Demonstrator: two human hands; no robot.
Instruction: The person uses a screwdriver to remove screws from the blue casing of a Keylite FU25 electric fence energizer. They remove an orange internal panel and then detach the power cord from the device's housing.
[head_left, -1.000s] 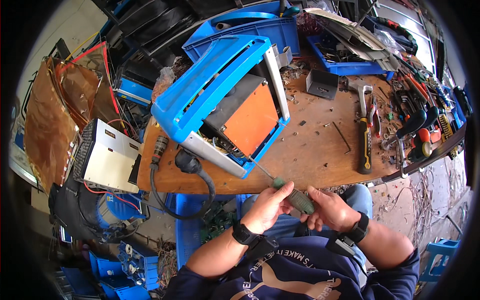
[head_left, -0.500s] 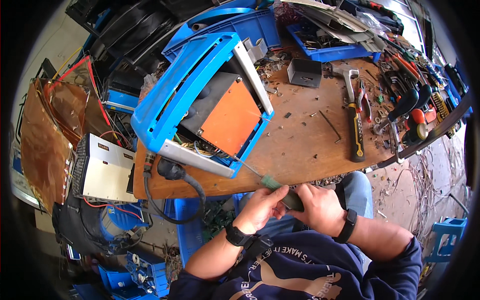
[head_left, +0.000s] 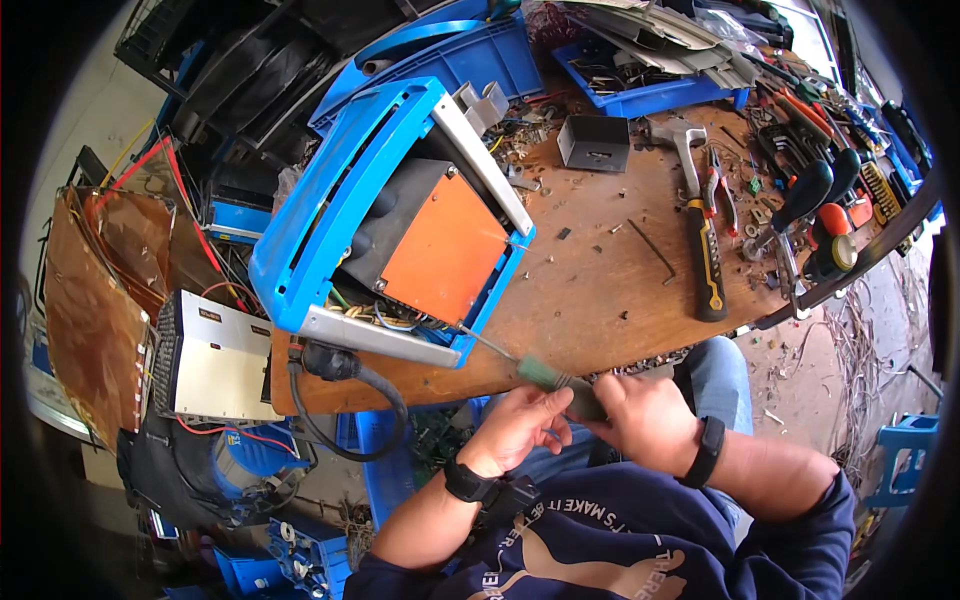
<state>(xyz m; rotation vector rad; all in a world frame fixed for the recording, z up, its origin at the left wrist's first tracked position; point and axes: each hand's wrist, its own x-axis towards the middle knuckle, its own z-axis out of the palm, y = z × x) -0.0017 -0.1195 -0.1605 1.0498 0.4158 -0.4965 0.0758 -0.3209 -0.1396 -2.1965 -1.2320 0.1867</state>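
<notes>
At lower centre, the right hand (head_left: 645, 418) now grasps the green screwdriver (head_left: 541, 374), the left hand (head_left: 517, 427) loosened, seemingly leaving control to the right.

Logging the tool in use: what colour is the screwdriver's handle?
The screwdriver's handle is green, darker toward its rear end; best seen in the head view.

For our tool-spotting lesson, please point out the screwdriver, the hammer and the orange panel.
Screwdriver (head_left: 537, 373), head view: green handle, near the shaft.
Hammer (head_left: 704, 245), head view: handle.
Orange panel (head_left: 447, 252), head view: middle of its face.
</notes>
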